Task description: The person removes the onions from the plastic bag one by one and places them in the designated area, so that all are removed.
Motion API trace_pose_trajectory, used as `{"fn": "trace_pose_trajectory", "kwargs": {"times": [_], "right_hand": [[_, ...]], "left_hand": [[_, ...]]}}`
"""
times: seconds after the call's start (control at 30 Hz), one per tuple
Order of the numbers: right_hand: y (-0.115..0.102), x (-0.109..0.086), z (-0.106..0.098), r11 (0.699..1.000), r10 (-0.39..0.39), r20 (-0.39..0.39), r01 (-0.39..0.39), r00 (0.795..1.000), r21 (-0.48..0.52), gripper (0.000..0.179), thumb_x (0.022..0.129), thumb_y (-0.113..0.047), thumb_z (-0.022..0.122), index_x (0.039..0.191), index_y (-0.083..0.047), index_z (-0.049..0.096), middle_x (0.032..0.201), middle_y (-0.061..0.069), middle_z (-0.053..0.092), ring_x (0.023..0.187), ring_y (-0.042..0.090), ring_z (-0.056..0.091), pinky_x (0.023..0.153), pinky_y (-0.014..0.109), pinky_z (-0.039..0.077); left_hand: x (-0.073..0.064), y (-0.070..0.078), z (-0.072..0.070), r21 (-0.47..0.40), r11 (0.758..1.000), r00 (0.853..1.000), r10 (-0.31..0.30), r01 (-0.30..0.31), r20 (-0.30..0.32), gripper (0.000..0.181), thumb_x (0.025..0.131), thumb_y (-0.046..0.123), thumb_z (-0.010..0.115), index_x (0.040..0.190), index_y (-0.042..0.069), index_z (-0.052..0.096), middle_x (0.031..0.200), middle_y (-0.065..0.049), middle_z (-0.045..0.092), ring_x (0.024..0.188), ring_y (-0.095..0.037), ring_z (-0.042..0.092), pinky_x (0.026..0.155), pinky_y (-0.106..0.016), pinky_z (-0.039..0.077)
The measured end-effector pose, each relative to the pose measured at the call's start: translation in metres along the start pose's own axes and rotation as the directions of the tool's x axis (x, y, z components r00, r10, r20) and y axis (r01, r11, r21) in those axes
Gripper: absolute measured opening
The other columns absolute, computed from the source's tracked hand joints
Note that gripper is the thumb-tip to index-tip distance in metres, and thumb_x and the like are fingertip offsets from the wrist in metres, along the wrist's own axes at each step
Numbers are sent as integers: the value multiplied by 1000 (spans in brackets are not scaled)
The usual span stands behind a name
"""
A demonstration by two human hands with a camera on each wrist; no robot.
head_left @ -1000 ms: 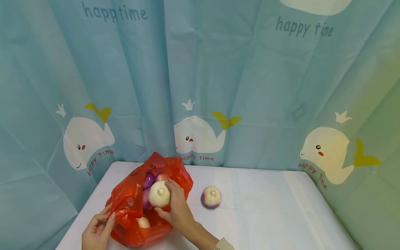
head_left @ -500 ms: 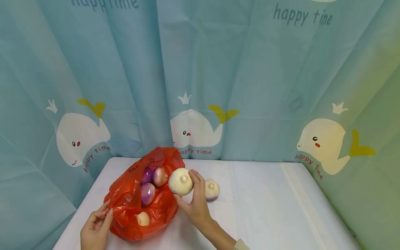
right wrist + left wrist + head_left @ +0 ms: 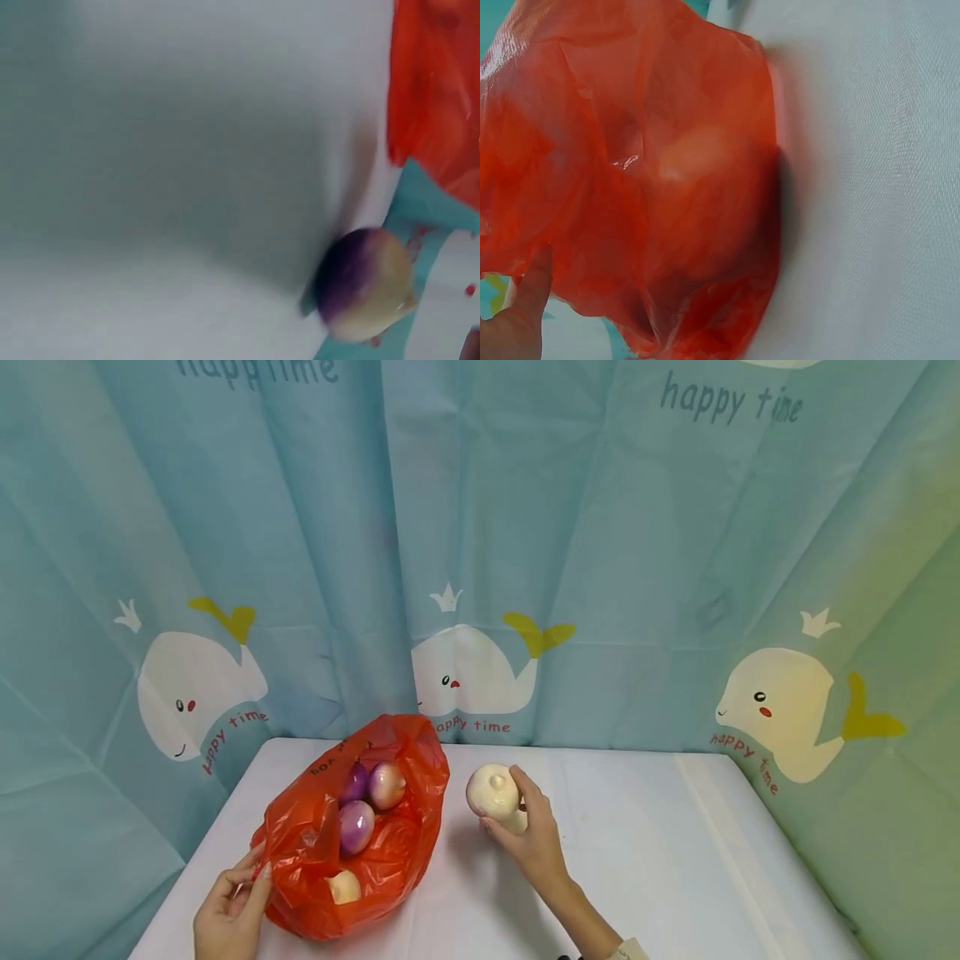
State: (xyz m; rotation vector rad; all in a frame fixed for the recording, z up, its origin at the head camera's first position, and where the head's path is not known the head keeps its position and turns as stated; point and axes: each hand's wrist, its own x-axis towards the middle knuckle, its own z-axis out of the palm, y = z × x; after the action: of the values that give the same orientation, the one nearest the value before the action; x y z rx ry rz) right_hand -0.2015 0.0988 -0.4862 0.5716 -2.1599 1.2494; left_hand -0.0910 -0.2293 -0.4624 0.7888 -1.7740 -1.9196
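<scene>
My right hand (image 3: 536, 839) holds a pale onion (image 3: 492, 792) between thumb and fingers, right of the red plastic bag (image 3: 397, 843). It overlaps a second pale onion (image 3: 517, 822) in the head view; the right wrist view shows an onion (image 3: 364, 285), purple on one side and cream on the other, on the table. My left hand (image 3: 232, 906) pinches the bag's left edge, and one of its fingers (image 3: 536, 281) lies against the red film in the left wrist view. Inside the open bag lie a purple onion (image 3: 356, 827), a pinkish onion (image 3: 387, 785) and a cream one (image 3: 344, 887).
A white table (image 3: 637, 860) carries everything. Close behind it hangs a blue curtain (image 3: 637, 568) printed with whales, and the bag's far edge overlaps the curtain's lower part. A green-tinted stretch of curtain (image 3: 900, 635) bounds the right side.
My right hand has lifted the pale onion out of the bag and carried it right, over the onion on the table. My left hand keeps its grip on the bag's edge.
</scene>
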Motion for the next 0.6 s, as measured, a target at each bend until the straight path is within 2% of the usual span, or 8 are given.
{"fn": "trace_pose_trajectory", "kwargs": {"times": [0.13,0.23,0.4,0.6], "right_hand": [[18,-3,-10,999,-37,-15,37,999,-28,78,69,-11,85,135,1,44,131,13,50,104,21,52,73,30,51],[27,-6,-18,999,-29,-18,28,999,-45,76,71,-8,83,133,5,43,129,18,48,110,23,50,73,29,52],[38,-11,-30,994,71,8,-70,997,-83,73,72,-8,83,132,5,43,125,21,46,102,21,50,72,33,52],[55,-19,-45,968,202,64,-189,977,-166,72,75,-10,80,132,8,40,119,26,43,93,26,52,74,39,52]], "left_hand": [[0,-2,1,-36,999,1000,8,-8,-5,19,91,7,61,96,-7,49,101,20,54,79,12,57,66,-11,49],[-1,-2,1,-68,997,1000,29,-30,-9,20,90,5,62,95,-9,49,93,24,57,77,9,59,64,-11,49],[-2,-3,2,-48,997,998,53,-54,-16,21,90,3,61,97,-11,48,89,27,57,76,10,58,64,-9,48],[-1,-4,1,33,999,999,36,-36,-12,30,92,13,61,104,-10,47,94,25,53,78,15,55,66,-8,47]]}}
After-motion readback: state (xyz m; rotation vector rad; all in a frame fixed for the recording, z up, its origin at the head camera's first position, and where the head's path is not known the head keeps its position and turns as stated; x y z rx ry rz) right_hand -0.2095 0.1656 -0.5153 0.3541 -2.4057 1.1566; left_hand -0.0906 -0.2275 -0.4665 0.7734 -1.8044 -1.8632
